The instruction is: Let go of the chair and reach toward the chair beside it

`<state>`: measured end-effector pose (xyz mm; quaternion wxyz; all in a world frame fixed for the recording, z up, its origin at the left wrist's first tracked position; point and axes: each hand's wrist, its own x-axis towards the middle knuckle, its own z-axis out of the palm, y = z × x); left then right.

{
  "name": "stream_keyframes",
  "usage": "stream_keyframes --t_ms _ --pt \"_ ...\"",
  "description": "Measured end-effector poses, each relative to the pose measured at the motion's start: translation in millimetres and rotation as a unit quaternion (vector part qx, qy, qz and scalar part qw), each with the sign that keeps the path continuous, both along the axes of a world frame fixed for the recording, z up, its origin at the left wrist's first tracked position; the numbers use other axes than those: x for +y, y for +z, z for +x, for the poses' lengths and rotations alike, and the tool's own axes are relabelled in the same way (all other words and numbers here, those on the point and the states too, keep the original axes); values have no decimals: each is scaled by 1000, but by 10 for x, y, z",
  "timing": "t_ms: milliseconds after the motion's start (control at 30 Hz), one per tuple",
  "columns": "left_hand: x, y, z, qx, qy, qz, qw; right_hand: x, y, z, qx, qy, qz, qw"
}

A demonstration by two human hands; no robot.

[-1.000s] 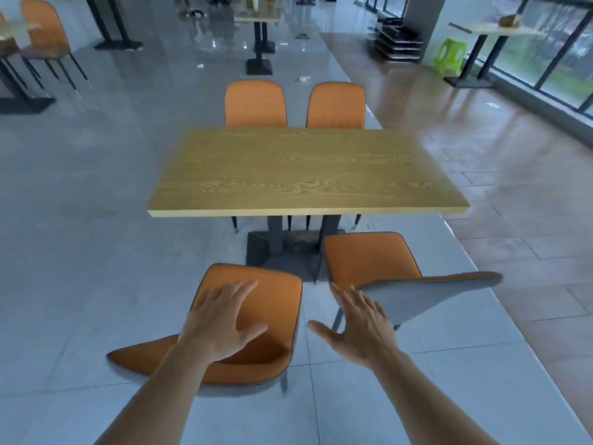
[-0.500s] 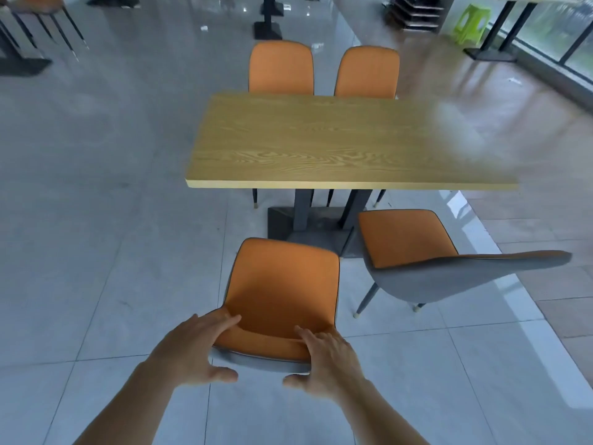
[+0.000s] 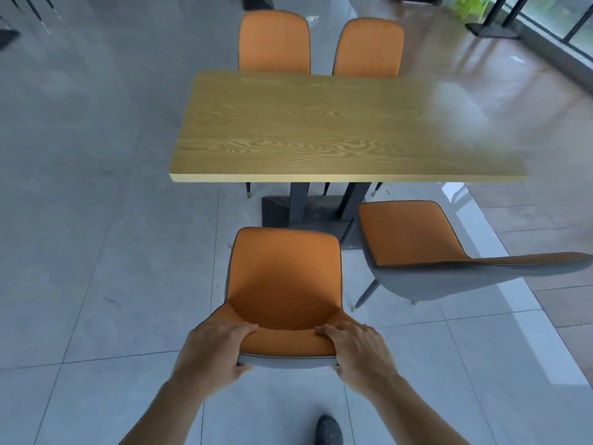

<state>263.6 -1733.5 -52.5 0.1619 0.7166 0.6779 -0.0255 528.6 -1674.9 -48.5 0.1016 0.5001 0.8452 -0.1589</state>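
Both hands grip the top of the backrest of the nearest orange upholstered chair with a grey shell back [image 3: 284,277], which stands on the pale grey tiled floor [image 3: 96,284] just short of the near edge of the rectangular wood-grain table [image 3: 321,130], its seat facing the table. The left hand [image 3: 213,351] curls over the left corner of the backrest, fingers lying on the orange front face and the thumb tucked under the grey rear rim; the right hand [image 3: 356,351] holds the right corner the same way, fingers bent over the orange padding (its thumb is mostly hidden behind the rim). Just to the right stands a second orange chair with a grey shell [image 3: 414,239], turned at an angle so that its grey back sweeps out to the right, its seat near the table's dark metal pedestal base [image 3: 305,213]. On the far side of the table two more orange chairs stand side by side, the left one [image 3: 274,41] and the right one [image 3: 369,48], backrests rising above the tabletop. A dark shoe tip [image 3: 327,430] shows on the tiles between the forearms at the bottom edge. To the right the grey tiles give way to a brown glossy floor [image 3: 513,75].
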Motion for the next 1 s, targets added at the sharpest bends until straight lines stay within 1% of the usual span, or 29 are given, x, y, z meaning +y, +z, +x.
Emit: stream_keyframes --t_ms 233,367,467,600,800,900,1000 --pt "608 -11 263 6 33 27 999 762 -28 172 10 -2 27 1000" --pt "1030 10 234 -3 45 37 998 1193 -54 106 27 0 36 999" --pt "1255 40 90 -13 56 37 998 1410 -81 -9 32 20 30 999" --pt "1208 72 72 -16 73 -6 997 1367 -134 -22 30 34 11 999" --pt "1151 81 217 -2 79 14 997 1343 -79 84 35 35 12 999" --pt "1094 59 384 0 76 -5 997 1321 -52 236 41 28 16 999" --pt "1059 35 439 -7 79 24 997 1311 -44 287 43 24 22 999"
